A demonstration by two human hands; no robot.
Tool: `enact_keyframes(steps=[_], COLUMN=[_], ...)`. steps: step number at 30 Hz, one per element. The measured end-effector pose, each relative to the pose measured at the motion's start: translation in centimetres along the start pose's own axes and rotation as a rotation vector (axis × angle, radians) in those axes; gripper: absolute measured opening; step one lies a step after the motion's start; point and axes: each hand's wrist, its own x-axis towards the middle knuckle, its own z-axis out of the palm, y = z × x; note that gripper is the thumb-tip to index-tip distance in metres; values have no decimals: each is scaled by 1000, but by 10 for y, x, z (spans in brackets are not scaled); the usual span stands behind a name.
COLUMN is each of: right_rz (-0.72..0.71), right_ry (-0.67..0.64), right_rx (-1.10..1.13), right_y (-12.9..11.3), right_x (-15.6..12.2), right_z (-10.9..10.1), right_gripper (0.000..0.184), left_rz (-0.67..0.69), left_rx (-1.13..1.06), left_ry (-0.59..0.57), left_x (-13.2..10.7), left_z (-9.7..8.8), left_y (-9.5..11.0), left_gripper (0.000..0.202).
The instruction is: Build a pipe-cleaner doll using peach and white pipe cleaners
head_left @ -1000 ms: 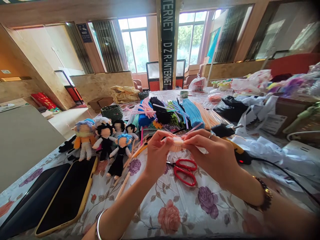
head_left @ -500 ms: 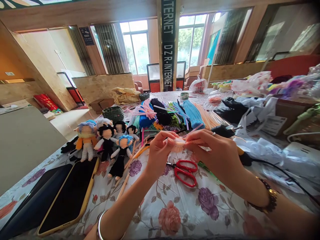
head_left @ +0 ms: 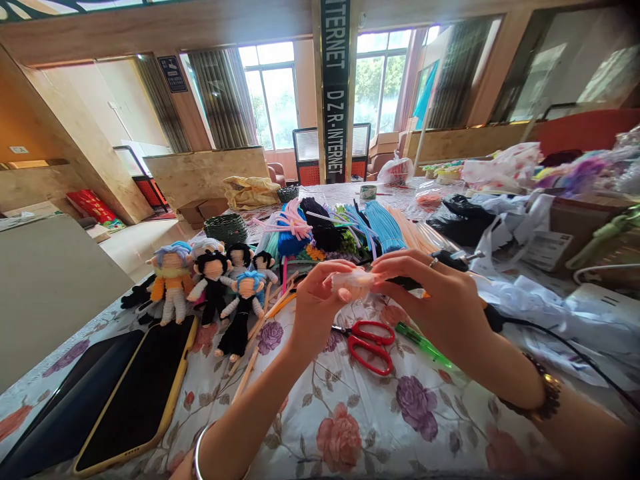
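Between my hands, above the table, is a small pale pink-and-white piece [head_left: 356, 283] that looks like coiled pipe cleaner. My left hand [head_left: 320, 300] pinches its left side, fingers closed. From the right, my right hand [head_left: 430, 287] grips the piece's other edge between thumb and fingertips. Red-handled scissors [head_left: 371, 347] lie on the flowered tablecloth [head_left: 325, 400] just below the hands. A green translucent tool [head_left: 424, 343], perhaps a pen or screwdriver, rests beneath my right hand.
Several small dolls [head_left: 215, 287] stand or lie at left, behind a yellow-cased phone [head_left: 140, 393]. Bundles of coloured pipe cleaners [head_left: 385, 227] lie at the back. A black cable [head_left: 550, 333] crosses the right side, near white ribbons [head_left: 520, 307] and a cardboard box [head_left: 565, 233].
My right hand has shifted slightly up and its fingers have straightened a little, uncovering more of the green tool. The pale piece is turned and shows more.
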Motion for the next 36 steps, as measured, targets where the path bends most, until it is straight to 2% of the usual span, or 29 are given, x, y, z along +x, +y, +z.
enact_keyframes(steps=[5,15,23,30,36], right_rz=[-106,-216,-231,-172,-124], right_ry=[28,30,3,79,85], right_rx=[30,30,-4,63,113], right_y=[-3,-7,-4,-7,-9], right_x=[-1,2,-3,0,0], right_z=[1,0,2,-3,-6], right_gripper=[16,17,17,18,17], left_rz=[23,104,83,109,101], left_rx=[15,78,45,72,77], left_ry=[-2,-36,-85,-80,-64], left_x=[-2,-2,-3,-2,-2], left_z=[2,3,2,1,1], left_y=[3,1,0,-1,-1], left_gripper=[32,23,21,24,23])
